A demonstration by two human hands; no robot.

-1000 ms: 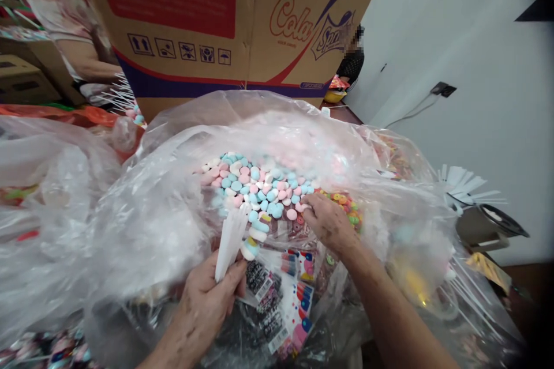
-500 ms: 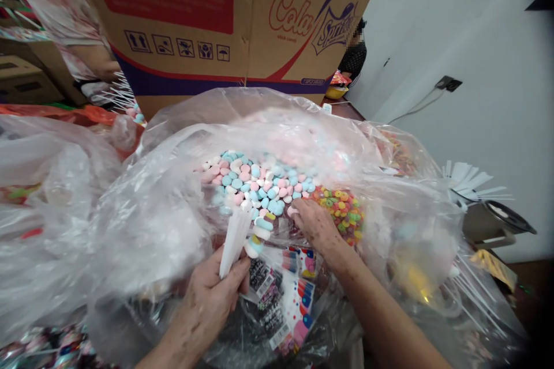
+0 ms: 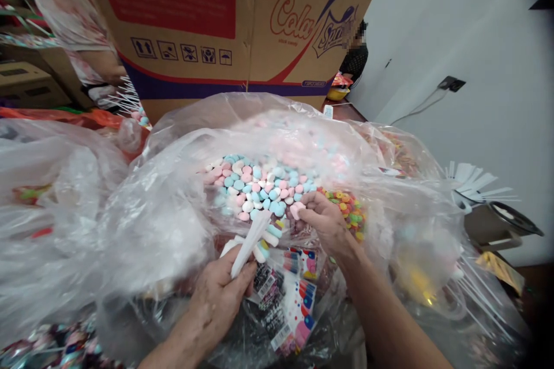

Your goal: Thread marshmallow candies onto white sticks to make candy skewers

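Observation:
My left hand [image 3: 219,294] is closed round a bunch of white sticks [image 3: 250,239] that carry a few candies at their far ends. My right hand [image 3: 326,223] pinches a pink candy [image 3: 296,210] at the near edge of a heap of pink, blue and white candies [image 3: 257,184]. The heap lies inside a big clear plastic bag [image 3: 164,207]. A smaller pile of multicoloured ring candies [image 3: 351,211] sits just right of my right hand. Printed packets [image 3: 288,300] lie under both hands.
A large cardboard box [image 3: 225,23] stands behind the bag. More clear bags lie at the left [image 3: 47,184]. White sticks fan out at the right [image 3: 471,184] by a dark round object [image 3: 515,219]. Another person's arm [image 3: 99,69] shows at the far left, another person [image 3: 355,52] behind the box.
My right hand has lifted a pink candy from the heap's edge and drawn slightly back. My left hand has tilted the sticks to the right.

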